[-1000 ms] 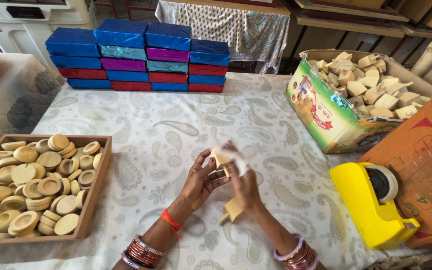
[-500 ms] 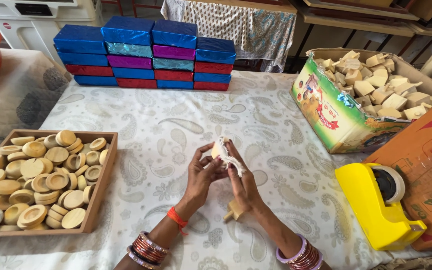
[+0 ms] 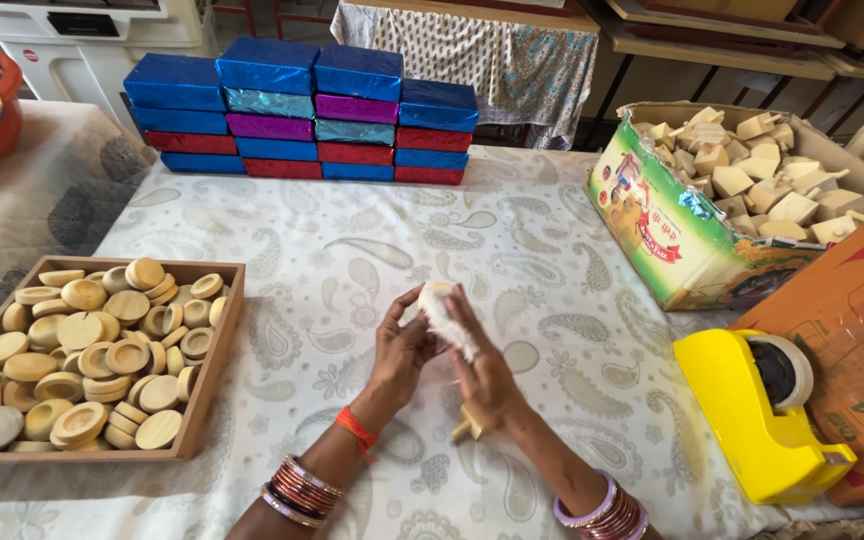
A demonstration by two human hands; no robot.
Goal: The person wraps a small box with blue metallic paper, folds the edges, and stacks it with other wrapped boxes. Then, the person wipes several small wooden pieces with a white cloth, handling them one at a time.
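Note:
My left hand (image 3: pixel 402 348) and my right hand (image 3: pixel 482 365) meet above the middle of the table, both gripping a small pale wooden piece (image 3: pixel 436 297) with a whitish fibrous wrap (image 3: pixel 449 326) around it. The fingers of both hands close on it from either side. A small wooden part (image 3: pixel 465 429) pokes out from beneath my right hand, on the cloth; I cannot tell whether the hand touches it. Bangles sit on both wrists, and an orange thread on the left.
A wooden tray (image 3: pixel 214 385) of round wooden discs lies at the left. Stacked foil-wrapped boxes (image 3: pixel 302 108) stand at the back. A printed carton (image 3: pixel 667 235) of wooden blocks, an orange carton (image 3: pixel 852 330) and a yellow tape dispenser (image 3: pixel 752 415) crowd the right.
The hands have stayed together on the wooden piece, turning it slightly; the whitish wrap now shows more along its right side. The view has shifted a little.

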